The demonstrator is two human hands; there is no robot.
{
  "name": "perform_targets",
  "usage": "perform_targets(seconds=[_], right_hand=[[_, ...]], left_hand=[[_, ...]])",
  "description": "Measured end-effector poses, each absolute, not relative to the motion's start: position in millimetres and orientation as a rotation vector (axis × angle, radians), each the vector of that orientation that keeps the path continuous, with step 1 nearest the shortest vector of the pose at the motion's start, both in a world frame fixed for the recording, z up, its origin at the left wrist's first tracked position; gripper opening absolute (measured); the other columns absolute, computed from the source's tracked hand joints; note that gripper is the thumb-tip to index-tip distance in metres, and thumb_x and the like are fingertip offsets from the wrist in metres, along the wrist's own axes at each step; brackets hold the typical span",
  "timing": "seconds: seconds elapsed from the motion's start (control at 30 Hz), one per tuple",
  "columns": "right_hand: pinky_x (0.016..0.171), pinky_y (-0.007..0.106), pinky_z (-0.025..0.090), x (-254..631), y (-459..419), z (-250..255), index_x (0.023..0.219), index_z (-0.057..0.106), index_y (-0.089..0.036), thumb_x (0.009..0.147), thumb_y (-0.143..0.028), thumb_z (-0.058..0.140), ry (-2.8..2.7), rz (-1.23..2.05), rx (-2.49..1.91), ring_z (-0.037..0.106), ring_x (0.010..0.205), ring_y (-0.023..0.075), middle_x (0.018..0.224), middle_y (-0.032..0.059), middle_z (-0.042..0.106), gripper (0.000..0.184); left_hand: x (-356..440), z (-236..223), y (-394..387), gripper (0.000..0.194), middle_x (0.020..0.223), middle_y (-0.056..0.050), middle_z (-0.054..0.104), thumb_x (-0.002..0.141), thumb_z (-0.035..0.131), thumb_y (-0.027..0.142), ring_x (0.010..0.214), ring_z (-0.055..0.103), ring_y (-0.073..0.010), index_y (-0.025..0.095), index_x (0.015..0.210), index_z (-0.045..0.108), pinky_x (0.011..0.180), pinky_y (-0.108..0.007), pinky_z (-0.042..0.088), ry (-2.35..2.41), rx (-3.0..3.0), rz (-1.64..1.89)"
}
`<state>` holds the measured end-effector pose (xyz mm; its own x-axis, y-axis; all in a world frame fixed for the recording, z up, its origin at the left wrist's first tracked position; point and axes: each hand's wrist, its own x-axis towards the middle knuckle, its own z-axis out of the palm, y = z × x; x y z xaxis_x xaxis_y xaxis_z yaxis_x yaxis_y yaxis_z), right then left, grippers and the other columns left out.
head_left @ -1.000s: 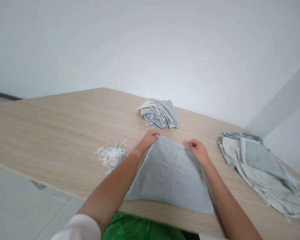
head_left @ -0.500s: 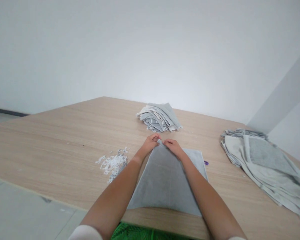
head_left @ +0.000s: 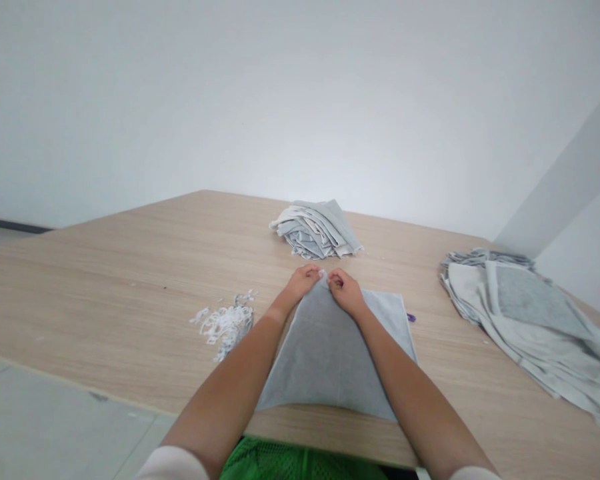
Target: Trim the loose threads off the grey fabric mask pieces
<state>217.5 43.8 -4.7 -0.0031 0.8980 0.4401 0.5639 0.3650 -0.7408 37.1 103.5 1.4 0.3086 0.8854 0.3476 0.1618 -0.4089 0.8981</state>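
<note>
A grey cloth (head_left: pixel 330 353) is spread in front of me, its near edge hanging close to the table's front. At its far, raised point my left hand (head_left: pixel 304 280) pinches the edge from the left. My right hand (head_left: pixel 345 291) grips the same corner from the right, fingers curled, a small gap between the two hands. The cloth's right part lies flat beyond my right forearm. A small purple item (head_left: pixel 411 318) pokes out at its right edge; most of it is hidden.
White and grey thread scraps (head_left: pixel 225 325) lie left of my left forearm. Behind my hands sits a pile of folded grey cloths (head_left: pixel 320 230). A larger heap of grey cloths (head_left: pixel 540 313) covers the table's right side. A wall (head_left: pixel 300 100) stands behind the wooden table (head_left: pixel 130 287).
My right hand has curled more, its fingers now bent at the corner. The cloth's tip has shifted slightly right, and its near edge lies a bit differently. The view has tilted slightly.
</note>
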Motion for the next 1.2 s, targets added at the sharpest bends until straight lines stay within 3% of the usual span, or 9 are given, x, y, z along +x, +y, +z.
perform_targets(seconds=[0.2, 0.33, 0.5, 0.63, 0.77, 0.87, 0.97, 1.07, 1.2], right_hand=[[0.085, 0.033, 0.050, 215.2, 44.9, -5.9, 0.110, 0.070, -0.026, 0.088, -0.043, 0.065, -1.718, 0.445, -1.394, 0.067, 0.090, 0.0212, 0.096, 0.0006, 0.074, 0.028], [0.082, 0.032, 0.047, 215.7, 43.7, -5.2, 0.103, 0.071, -0.025, 0.089, -0.039, 0.061, -1.724, 0.316, -1.422, 0.064, 0.086, 0.0212, 0.091, 0.0012, 0.071, 0.022], [0.081, 0.030, 0.045, 211.9, 40.7, -5.8, 0.104, 0.069, -0.024, 0.088, -0.033, 0.060, -1.751, 0.183, -1.400, 0.060, 0.085, 0.0203, 0.091, 0.0016, 0.069, 0.020], [0.080, 0.029, 0.045, 212.0, 42.5, -5.3, 0.100, 0.070, -0.024, 0.093, -0.039, 0.057, -1.741, 0.322, -1.392, 0.062, 0.085, 0.0196, 0.091, 0.0005, 0.071, 0.021], [0.080, 0.029, 0.046, 216.8, 47.5, -5.2, 0.088, 0.072, -0.023, 0.099, -0.045, 0.049, -1.727, 0.458, -1.395, 0.065, 0.085, 0.0204, 0.087, 0.0007, 0.073, 0.034], [0.085, 0.030, 0.047, 219.5, 49.6, -6.3, 0.092, 0.074, -0.024, 0.097, -0.043, 0.054, -1.737, 0.432, -1.383, 0.066, 0.091, 0.0212, 0.093, 0.0012, 0.075, 0.028], [0.086, 0.031, 0.047, 219.5, 48.3, -7.4, 0.096, 0.074, -0.024, 0.096, -0.039, 0.057, -1.719, 0.340, -1.387, 0.066, 0.092, 0.0214, 0.097, 0.0020, 0.075, 0.023], [0.090, 0.031, 0.047, 217.1, 45.1, -7.7, 0.098, 0.072, -0.024, 0.096, -0.036, 0.057, -1.736, 0.226, -1.374, 0.066, 0.096, 0.0214, 0.101, 0.0035, 0.074, 0.020], [0.091, 0.031, 0.045, 213.4, 41.4, -6.9, 0.100, 0.071, -0.024, 0.098, -0.034, 0.057, -1.808, 0.122, -1.385, 0.064, 0.098, 0.0215, 0.101, 0.0046, 0.073, 0.017]], left_hand=[[31.7, -6.5, 109.3, 0.032, 0.089, -0.006, 0.076, 0.077, 0.068, 0.037, 0.083, 0.065, -0.0205, 0.014, 0.098, 0.077, 0.077, -0.030, 0.049, 0.789, 1.678, 1.087], [32.2, -7.4, 109.8, 0.041, 0.085, -0.003, 0.074, 0.077, 0.075, 0.043, 0.080, 0.064, -0.0195, 0.015, 0.106, 0.073, 0.074, -0.029, 0.048, 0.755, 1.622, 1.096], [34.3, -7.0, 110.0, 0.041, 0.078, -0.002, 0.071, 0.077, 0.077, 0.051, 0.075, 0.062, -0.0182, 0.014, 0.096, 0.073, 0.072, -0.028, 0.047, 0.757, 1.646, 1.072], [32.8, -7.5, 112.0, 0.035, 0.081, -0.003, 0.074, 0.077, 0.075, 0.042, 0.080, 0.064, -0.0194, 0.014, 0.097, 0.076, 0.076, -0.029, 0.049, 0.757, 1.655, 1.119], [29.6, -7.8, 111.9, 0.031, 0.091, -0.005, 0.078, 0.077, 0.070, 0.032, 0.087, 0.067, -0.0210, 0.015, 0.101, 0.081, 0.083, -0.031, 0.051, 0.765, 1.650, 1.102], [28.4, -7.3, 109.9, 0.026, 0.097, -0.006, 0.080, 0.076, 0.068, 0.027, 0.092, 0.069, -0.0220, 0.016, 0.094, 0.083, 0.088, -0.033, 0.052, 0.757, 1.582, 1.106], [28.6, -5.5, 107.1, 0.031, 0.102, -0.008, 0.081, 0.075, 0.070, 0.027, 0.093, 0.070, -0.0226, 0.015, 0.100, 0.083, 0.090, -0.033, 0.052, 0.724, 1.505, 1.079], [30.0, -3.0, 104.9, 0.037, 0.104, -0.010, 0.081, 0.077, 0.075, 0.033, 0.094, 0.071, -0.0240, 0.014, 0.107, 0.082, 0.088, -0.034, 0.053, 0.683, 1.478, 1.044], [32.7, -2.9, 105.4, 0.036, 0.099, -0.009, 0.079, 0.076, 0.079, 0.040, 0.091, 0.069, -0.0233, 0.014, 0.100, 0.082, 0.085, -0.033, 0.052, 0.683, 1.464, 1.084]])
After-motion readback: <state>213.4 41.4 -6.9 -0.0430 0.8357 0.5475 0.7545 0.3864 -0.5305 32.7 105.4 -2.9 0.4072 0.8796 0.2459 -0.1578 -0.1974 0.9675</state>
